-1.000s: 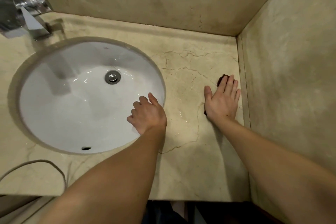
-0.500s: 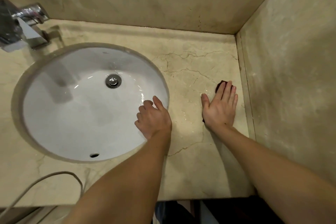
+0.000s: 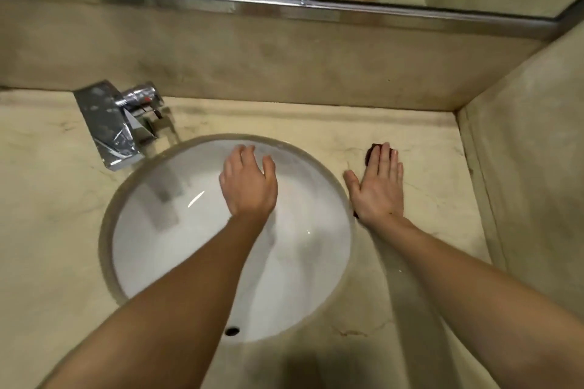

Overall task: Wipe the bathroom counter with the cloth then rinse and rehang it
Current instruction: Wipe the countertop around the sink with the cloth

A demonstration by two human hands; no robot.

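Wiping is the step in hand, as I judge it. The dark cloth (image 3: 370, 155) lies flat on the marble bench (image 3: 426, 167), right of centre in the frame, between the white sink (image 3: 177, 230) and the side wall. Most of it is hidden; only a dark edge shows past the fingertips and another sliver by the heel of the palm.

The right grip (image 3: 377, 186) is spread flat on top of the cloth, fingers straight and close together, thumb out toward the basin. It presses the cloth down rather than clasping it.

The left grip (image 3: 248, 181) is over the far part of the basin at the middle of the frame. Its fingers are relaxed and slightly curved and it holds nothing; whether it touches the porcelain I cannot tell.

The next move probably calls for sliding the cloth across the remaining bench, keeping the palm flat so that the cloth does not bunch. After that, the cloth has to be gathered and carried to the chrome tap (image 3: 110, 126) at the upper left for rinsing. No rail or hook for rehanging is in view.
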